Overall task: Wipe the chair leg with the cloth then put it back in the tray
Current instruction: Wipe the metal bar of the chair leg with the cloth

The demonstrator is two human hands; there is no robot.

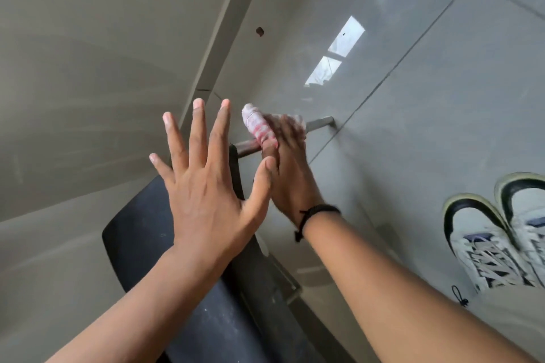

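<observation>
A black chair (138, 233) stands below me, its grey metal leg (320, 122) running out across the tiled floor. My right hand (290, 168) is closed around a white cloth with red stripes (258, 124) and presses it onto the leg about midway along. My left hand (203, 183) hovers above the chair with all fingers spread wide, holding nothing. The part of the leg under the cloth and hand is hidden. No tray is in view.
A pale wall (88, 53) with a skirting strip rises on the left, close behind the chair. Glossy grey floor tiles (427, 97) spread to the right. My two white and black sneakers (495, 242) stand at the right edge.
</observation>
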